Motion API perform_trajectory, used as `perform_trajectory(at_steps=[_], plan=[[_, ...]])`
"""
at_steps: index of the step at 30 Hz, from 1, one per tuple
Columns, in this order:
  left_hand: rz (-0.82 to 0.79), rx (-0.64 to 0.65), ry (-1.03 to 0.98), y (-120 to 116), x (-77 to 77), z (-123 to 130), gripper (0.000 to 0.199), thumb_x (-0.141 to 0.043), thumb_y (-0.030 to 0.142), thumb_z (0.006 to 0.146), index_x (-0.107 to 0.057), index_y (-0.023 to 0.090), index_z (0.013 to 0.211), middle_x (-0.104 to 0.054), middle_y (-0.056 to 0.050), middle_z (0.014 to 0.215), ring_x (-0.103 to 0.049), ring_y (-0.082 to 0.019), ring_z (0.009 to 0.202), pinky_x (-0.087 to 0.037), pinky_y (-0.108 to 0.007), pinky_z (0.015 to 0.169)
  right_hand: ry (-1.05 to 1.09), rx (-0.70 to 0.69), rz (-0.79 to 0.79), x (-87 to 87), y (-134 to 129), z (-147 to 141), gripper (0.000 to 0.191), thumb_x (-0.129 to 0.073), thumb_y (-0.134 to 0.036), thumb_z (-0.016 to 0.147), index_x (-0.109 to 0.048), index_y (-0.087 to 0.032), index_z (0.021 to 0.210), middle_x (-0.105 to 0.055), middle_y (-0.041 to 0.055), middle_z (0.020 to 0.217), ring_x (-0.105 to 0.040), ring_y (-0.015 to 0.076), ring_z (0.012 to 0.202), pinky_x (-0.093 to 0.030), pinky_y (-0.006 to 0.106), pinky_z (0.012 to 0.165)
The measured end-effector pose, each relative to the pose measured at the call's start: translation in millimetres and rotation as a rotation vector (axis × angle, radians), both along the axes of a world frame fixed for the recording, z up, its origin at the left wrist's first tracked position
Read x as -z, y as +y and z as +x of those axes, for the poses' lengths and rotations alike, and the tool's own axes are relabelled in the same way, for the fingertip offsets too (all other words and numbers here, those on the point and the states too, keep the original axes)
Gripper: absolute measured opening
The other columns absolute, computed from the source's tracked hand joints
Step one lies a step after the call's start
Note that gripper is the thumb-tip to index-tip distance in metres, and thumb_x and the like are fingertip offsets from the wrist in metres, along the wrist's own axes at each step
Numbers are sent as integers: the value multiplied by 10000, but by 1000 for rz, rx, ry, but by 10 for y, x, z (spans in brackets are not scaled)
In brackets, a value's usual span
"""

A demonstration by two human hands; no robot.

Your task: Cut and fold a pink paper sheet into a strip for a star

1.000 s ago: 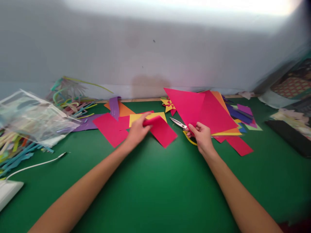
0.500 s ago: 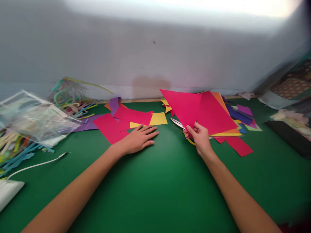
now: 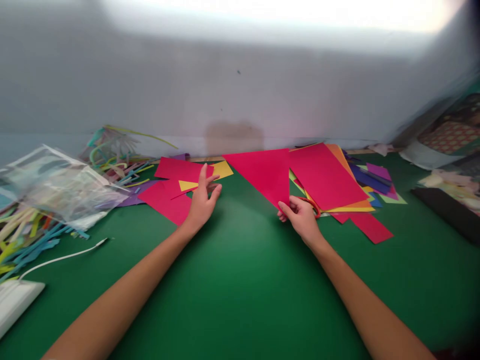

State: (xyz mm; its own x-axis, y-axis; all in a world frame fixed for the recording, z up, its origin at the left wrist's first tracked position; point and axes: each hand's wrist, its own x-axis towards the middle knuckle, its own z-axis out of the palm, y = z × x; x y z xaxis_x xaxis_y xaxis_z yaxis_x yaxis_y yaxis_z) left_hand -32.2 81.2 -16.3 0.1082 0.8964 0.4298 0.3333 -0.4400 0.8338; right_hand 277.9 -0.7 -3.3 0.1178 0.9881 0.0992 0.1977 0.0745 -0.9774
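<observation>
My right hand (image 3: pixel 300 217) pinches the lower corner of a red paper triangle (image 3: pixel 264 175), which stands raised above the green table. Orange-handled scissors (image 3: pixel 314 206) are also in this hand; their blades are hidden. My left hand (image 3: pixel 203 200) has its fingers apart and holds nothing. It hovers over the right edge of the red paper pieces (image 3: pixel 165 197). One yellow piece (image 3: pixel 224 170) lies just beyond its fingers, and a smaller yellow piece (image 3: pixel 187 186) is at its left.
Red and orange sheets (image 3: pixel 326 175) are stacked at the right, with a red strip (image 3: pixel 371 227) in front. Purple paper (image 3: pixel 378 171) and a black object (image 3: pixel 446 212) lie farther right. Left are a clear plastic bag (image 3: pixel 71 185), coloured strips (image 3: pixel 28 240) and a white cable (image 3: pixel 60 257).
My left hand has lifted and turned upward, moving left. The left paper pieces have shifted left. The red triangle has swung left, clear of the stack, and the scissors have turned in my right hand.
</observation>
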Motion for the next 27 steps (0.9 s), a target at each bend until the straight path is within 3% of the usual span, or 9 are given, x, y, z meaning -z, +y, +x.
perform_trajectory(at_steps=[3, 7, 12, 17, 22, 27], plan=[[-175, 81, -310, 3, 41, 116, 855, -679, 498, 954, -227, 335, 1660, -677, -122, 1333, -766, -172, 921, -630, -341, 849, -26, -28, 0, -28, -7, -8, 490, -764, -691, 836, -601, -242, 727, -665, 9, 606, -635, 193, 569, -547, 312, 571], [-247, 98, -458, 55, 43, 93, 853, -777, 480, 859, -368, 317, 1590, -681, -53, 1145, -757, -150, 862, -619, -284, 792, -44, -55, 3, -36, 9, 16, 500, -729, -712, 855, -613, -244, 721, -651, 5, 598, -622, 196, 573, -540, 317, 582], [-184, 0, -465, 58, 4, 34, 573, -809, 405, 835, -623, 213, 1342, -649, 5, 876, -712, -149, 792, -598, -280, 759, -58, -87, -1, -36, 27, 54, 495, -754, -688, 845, -613, -237, 698, -641, 1, 573, -593, 179, 537, -511, 302, 558], [-126, -115, -430, 37, 16, 15, 305, -813, 349, 831, -719, 169, 1058, -700, -25, 863, -689, -158, 780, -588, -304, 779, -41, -32, -9, -4, 57, 125, 458, -780, -645, 843, -621, -228, 738, -641, -6, 571, -583, 159, 509, -477, 265, 491], [-131, -144, -441, 53, 32, -1, 264, -808, 335, 828, -719, 151, 994, -703, -32, 862, -679, -139, 750, -565, -277, 755, -2, 7, -19, 23, 82, 181, 441, -815, -631, 811, -659, -219, 791, -642, -11, 568, -576, 153, 495, -458, 248, 451], [-178, -168, -549, 77, -22, -59, 385, -740, 461, 889, -651, 171, 1127, -710, -29, 856, -671, -121, 679, -560, -253, 664, 71, 45, 0, -44, 66, 134, 444, -832, -622, 797, -642, -223, 758, -624, -17, 554, -567, 144, 491, -458, 244, 449]])
